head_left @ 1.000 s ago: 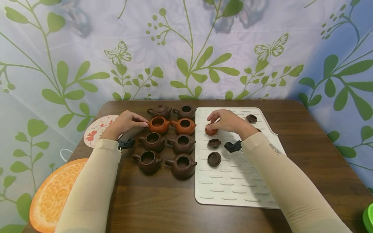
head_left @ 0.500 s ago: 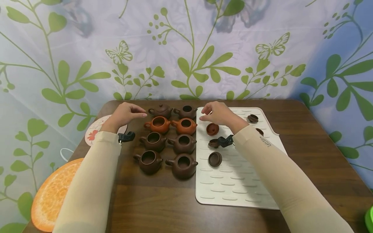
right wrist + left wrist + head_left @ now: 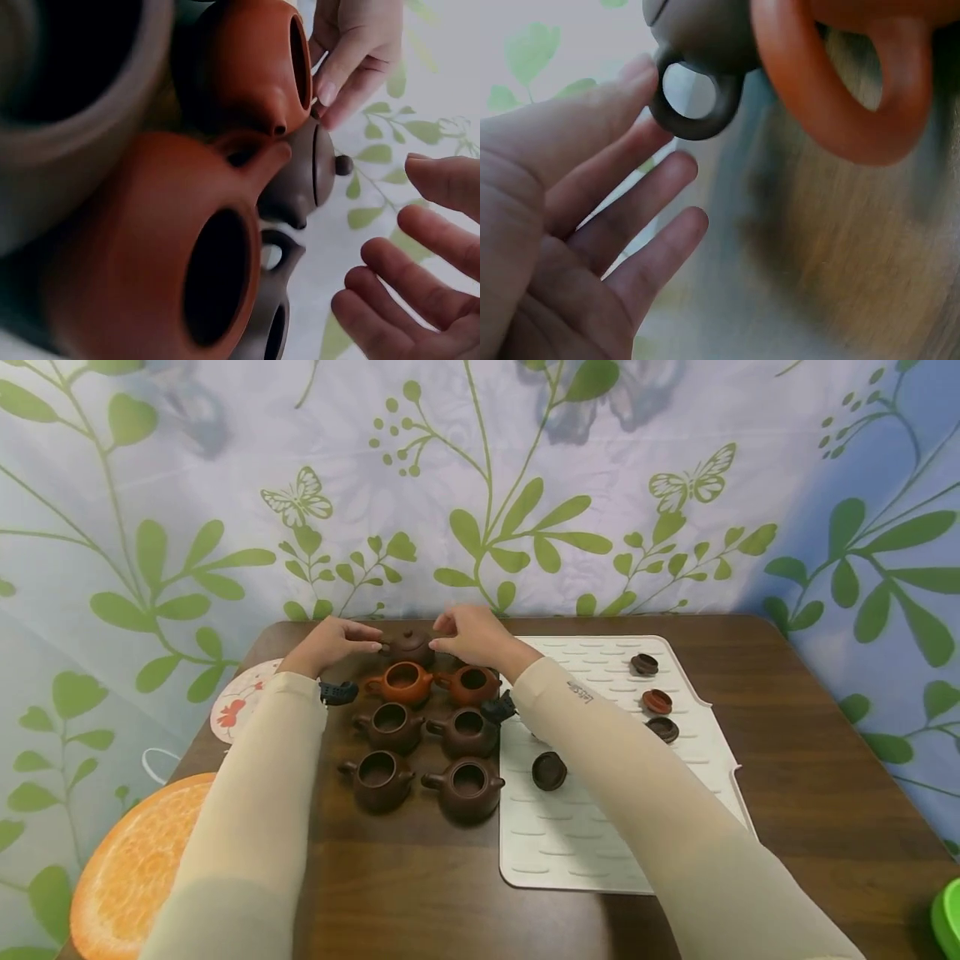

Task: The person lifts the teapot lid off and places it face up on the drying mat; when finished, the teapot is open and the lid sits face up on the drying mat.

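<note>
A dark brown lidded teapot (image 3: 410, 646) stands in the back row, its lid on with a round knob. My left hand (image 3: 330, 647) pinches its loop handle (image 3: 694, 129) at the edge between thumb and index finger; the other fingers spread below. My right hand (image 3: 480, 635) hovers on the spout side, fingers loosely bent and apart from the lid knob (image 3: 343, 165). In front stand two orange-red teapots without lids, one on the left (image 3: 412, 697) and one on the right (image 3: 474, 698). A lidless dark teapot (image 3: 262, 322) is mostly behind my right hand in the head view.
Several lidless brown teapots (image 3: 468, 802) fill the nearer rows. On the white ridged mat (image 3: 577, 868) lie dark lids (image 3: 549, 771) and a reddish lid (image 3: 657, 702); my right sleeve covers part of the mat. An orange-slice mat (image 3: 142, 868) lies at left.
My right hand has left the reddish lid on the mat and moved left over to the lidded teapot. My left hand has gone from the orange teapot's handle to the dark teapot's handle.
</note>
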The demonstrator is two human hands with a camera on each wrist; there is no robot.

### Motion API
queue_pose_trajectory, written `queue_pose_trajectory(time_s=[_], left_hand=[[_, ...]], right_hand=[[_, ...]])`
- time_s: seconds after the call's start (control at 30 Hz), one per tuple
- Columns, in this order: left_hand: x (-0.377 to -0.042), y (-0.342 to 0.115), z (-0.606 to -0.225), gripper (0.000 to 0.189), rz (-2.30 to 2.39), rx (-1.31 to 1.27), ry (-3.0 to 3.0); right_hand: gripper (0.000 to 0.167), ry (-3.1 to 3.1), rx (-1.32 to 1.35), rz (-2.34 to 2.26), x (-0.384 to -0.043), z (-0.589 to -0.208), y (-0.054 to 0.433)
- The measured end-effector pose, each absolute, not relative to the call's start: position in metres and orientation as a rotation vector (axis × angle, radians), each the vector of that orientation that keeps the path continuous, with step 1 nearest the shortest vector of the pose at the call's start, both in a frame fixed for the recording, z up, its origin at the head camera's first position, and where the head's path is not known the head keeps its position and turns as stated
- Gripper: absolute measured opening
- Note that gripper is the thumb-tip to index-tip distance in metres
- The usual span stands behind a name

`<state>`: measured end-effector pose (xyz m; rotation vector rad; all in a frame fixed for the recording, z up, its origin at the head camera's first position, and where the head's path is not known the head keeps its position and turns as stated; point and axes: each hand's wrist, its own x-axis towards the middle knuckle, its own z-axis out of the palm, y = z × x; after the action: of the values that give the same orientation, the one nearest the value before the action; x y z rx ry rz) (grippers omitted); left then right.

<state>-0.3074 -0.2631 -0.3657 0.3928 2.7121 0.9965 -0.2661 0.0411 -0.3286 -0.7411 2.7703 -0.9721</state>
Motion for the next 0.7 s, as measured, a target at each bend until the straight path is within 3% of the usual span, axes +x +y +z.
queue_pose_trajectory(time_s=[0.53,0.7], left_hand=[[-0.318,-0.259,-0.388,0.040,1.216,0.286,2.638],[-0.321,-0.261,-0.390,0.037,1.218,0.284,2.659]], right_hand=[[0.053,2.790,-0.740,-0.622,-0.299,-0.348,-0.011],[0.052,2.775,-0.757,-0.502,-0.303,-0.343,-0.020]])
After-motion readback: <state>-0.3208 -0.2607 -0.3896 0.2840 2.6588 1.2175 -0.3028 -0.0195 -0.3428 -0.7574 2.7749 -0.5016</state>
